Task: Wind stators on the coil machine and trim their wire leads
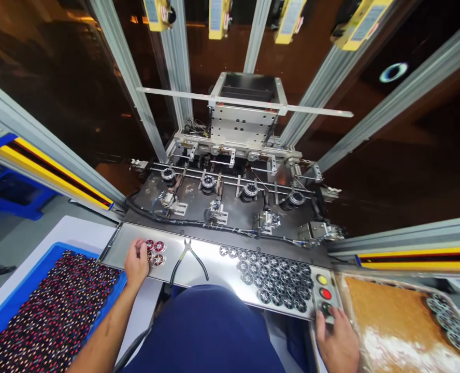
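My left hand (137,263) is at the left end of the metal tray, its fingers curled beside a small group of red-and-black round wound parts (158,259). A dark bit shows between the fingertips, but I cannot make out what it is. My right hand (338,339) rests at the button panel (332,286), thumb and fingers apart around the lowest dark button (326,309). Above that button sit a red button (325,294) and a yellow button (322,280). Cutting pliers (188,255) with green-and-black handles lie spread on the tray between my hands.
Several dark spoked rings (278,274) cover the tray's right half. Ahead stands a machine bed (230,207) with several round fixtures. A blue bin (59,247) of wound parts is at left, a plastic-covered carton (385,316) at right. Yellow-edged posts (62,173) flank the opening.
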Tool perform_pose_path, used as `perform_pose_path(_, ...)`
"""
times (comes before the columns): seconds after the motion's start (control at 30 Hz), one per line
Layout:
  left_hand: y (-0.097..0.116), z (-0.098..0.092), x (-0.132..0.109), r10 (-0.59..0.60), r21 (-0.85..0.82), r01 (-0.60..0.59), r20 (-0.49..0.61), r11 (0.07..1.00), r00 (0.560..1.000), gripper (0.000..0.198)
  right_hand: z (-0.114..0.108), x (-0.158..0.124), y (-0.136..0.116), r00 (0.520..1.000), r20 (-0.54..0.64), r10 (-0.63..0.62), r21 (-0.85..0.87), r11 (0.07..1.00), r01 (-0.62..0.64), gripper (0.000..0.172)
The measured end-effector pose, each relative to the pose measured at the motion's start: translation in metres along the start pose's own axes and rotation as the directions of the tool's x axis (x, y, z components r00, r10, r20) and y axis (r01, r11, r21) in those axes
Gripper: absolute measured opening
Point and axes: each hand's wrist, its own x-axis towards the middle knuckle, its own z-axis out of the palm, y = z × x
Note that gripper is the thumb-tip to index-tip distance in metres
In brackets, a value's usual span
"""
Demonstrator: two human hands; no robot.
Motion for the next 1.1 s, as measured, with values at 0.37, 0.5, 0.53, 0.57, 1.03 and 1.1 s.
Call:
perform_pose_path(0.37,-0.001,0.0,0.002,0.085,0.123,-0.088,0.032,0.988,0.996,0.044,0.031,0.031,0.005,0.996,-0.08,0.029,0.062,0.998,-0.024,0.049)
perform_pose_path(0.5,-0.001,0.001,0.002,0.122,0.146,-0.126,0.037,0.981,0.992,0.042,0.032,0.029,0.005,0.996,-0.076,0.035,0.071,0.997,-0.029,0.046)
perform_pose_path(0.53,-0.001,0.001,0.002,0.131,0.15,-0.135,0.037,0.979,0.991,0.042,0.032,0.028,0.005,0.996,-0.074,0.038,0.071,0.997,-0.033,0.045)
perform_pose_path(0.57,-0.001,0.001,0.002,0.139,0.154,-0.143,0.038,0.978,0.99,0.042,0.031,0.028,0.005,0.996,-0.073,0.042,0.072,0.997,-0.037,0.044)
perform_pose_path(1.03,0.008,-0.001,0.001,0.163,0.179,-0.168,0.044,0.969,0.986,0.039,0.033,0.026,0.005,0.994,-0.062,0.086,0.099,0.992,-0.08,0.04)
perform_pose_path(1.1,0.009,-0.001,0.001,0.162,0.177,-0.167,0.04,0.97,0.986,0.039,0.033,0.027,0.005,0.994,-0.061,0.092,0.1,0.991,-0.086,0.04)
